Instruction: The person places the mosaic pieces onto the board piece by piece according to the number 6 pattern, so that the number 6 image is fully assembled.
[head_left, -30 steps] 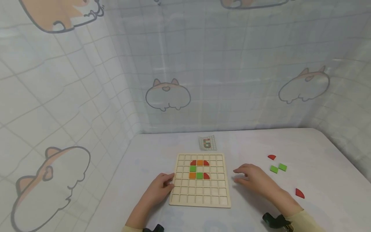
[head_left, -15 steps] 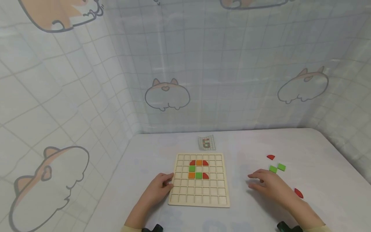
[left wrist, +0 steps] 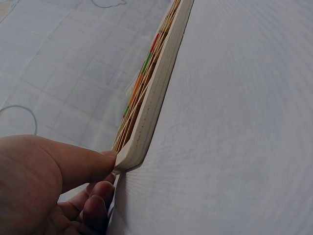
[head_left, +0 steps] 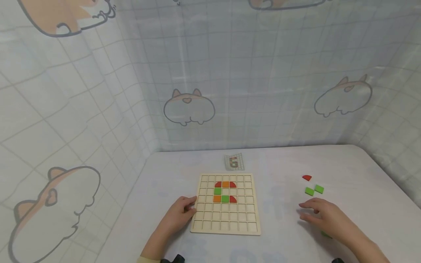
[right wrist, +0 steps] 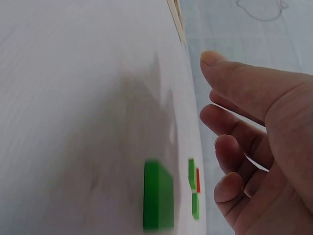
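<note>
A pale wooden grid board (head_left: pixel 225 226) lies on the table, with red, orange and green pieces set in several of its cells. At its left edge, my left hand (head_left: pixel 177 215) touches the rim with thumb and index fingertips spread apart. The left wrist view shows the left thumb (left wrist: pixel 90 166) against the board's corner. To the board's right, my right hand (head_left: pixel 332 221) hovers above the table, fingers loosely bent and holding nothing. Partly under it lies a green square tile (head_left: pixel 326 235), seen large as a green tile (right wrist: pixel 159 196) in the right wrist view.
Two green square tiles (head_left: pixel 309 191) and a red quarter-round piece (head_left: pixel 307 178) lie beyond my right hand. A small card with a coloured pattern (head_left: pixel 234 162) lies behind the board. Curtains with cartoon animals (head_left: pixel 189 109) enclose the table.
My right hand has moved right and nearer to me, away from the board. It now covers the spot where a red quarter-round piece lay; a green tile shows beside it. My left hand stays put.
</note>
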Tool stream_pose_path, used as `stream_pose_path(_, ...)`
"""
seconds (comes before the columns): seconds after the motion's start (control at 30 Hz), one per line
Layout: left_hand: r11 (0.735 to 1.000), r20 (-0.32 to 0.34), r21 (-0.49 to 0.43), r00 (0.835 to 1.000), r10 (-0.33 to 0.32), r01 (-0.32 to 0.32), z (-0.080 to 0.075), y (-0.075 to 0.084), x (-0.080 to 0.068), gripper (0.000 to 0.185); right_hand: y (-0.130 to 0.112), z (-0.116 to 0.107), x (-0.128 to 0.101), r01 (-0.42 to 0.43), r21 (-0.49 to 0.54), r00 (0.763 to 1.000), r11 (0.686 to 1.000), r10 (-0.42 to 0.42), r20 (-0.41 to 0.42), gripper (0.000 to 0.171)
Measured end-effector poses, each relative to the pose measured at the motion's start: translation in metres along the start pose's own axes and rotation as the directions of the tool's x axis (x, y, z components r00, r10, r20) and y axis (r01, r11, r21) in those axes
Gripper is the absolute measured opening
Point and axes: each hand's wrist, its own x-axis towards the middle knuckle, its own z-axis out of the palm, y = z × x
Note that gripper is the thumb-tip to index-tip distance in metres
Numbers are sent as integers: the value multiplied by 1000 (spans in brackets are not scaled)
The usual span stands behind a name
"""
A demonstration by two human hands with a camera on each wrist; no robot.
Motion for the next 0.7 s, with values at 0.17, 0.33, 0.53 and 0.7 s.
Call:
stream_pose_path(0.17,1000,3,-3,1000,5,-5,-1,1,0,47,9,-3,-10,1,-21,1000,1000,-2,-30,36)
stream_pose_path(0.33,1000,4,-4,1000,-2,2,-1,0,0,48,18,-5,-20,-47,-20,999,999,47,-18,37)
stream_pose_path(0.53,1000,-4,4,1000,-5,5,-1,1,-2,47,31,-6,-32,-72,3,997,997,72,-23,41)
stream_pose_path(0.7,1000,-9,-3,1000,3,-3,-1,2,-2,47,38,-3,-40,-25,16,994,1000,26,-102,37)
